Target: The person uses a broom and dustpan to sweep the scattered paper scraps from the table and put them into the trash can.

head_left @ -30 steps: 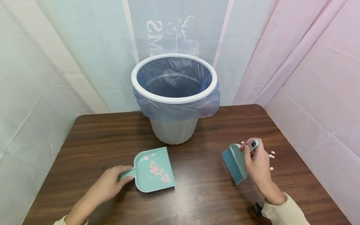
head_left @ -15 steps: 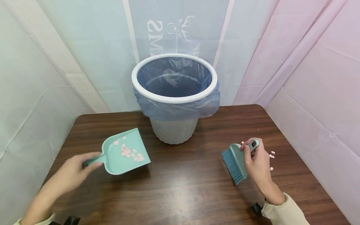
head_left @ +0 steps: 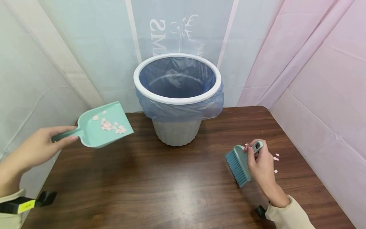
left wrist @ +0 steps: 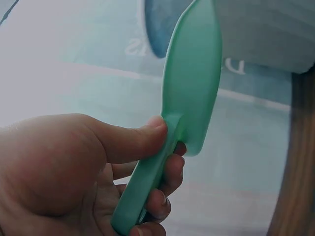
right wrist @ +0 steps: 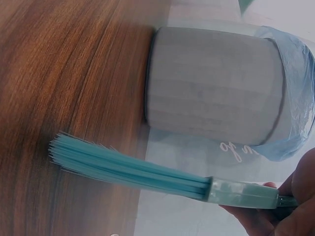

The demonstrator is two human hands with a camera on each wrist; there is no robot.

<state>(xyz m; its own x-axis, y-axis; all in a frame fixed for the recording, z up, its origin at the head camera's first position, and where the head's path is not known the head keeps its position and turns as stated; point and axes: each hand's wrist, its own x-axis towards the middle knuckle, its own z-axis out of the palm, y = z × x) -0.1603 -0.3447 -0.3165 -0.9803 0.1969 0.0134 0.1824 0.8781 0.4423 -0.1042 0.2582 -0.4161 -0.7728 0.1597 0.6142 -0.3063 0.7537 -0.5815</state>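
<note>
My left hand (head_left: 43,146) grips the handle of a mint-green dustpan (head_left: 92,133), raised above the table at the left. Small pale pink paper scraps (head_left: 106,125) lie in its pan. In the left wrist view the dustpan (left wrist: 194,73) appears side-on, thumb on one side of the handle and fingers curled round the other. My right hand (head_left: 261,163) holds a small teal hand brush (head_left: 238,165) by its handle over the right part of the table. The right wrist view shows the bristles (right wrist: 123,164) pointing down at the wood.
A white bin (head_left: 177,132) with a blue bag liner (head_left: 180,113) stands upright at the back middle of the brown wooden table (head_left: 160,178). Several loose paper scraps (head_left: 276,158) lie on the table beyond the right hand. Pale curtains (head_left: 323,95) hang round the sides and back.
My left hand has lifted the dustpan off the table and carried it left and away from me, scraps still in it. My right hand and the brush have stayed in place.
</note>
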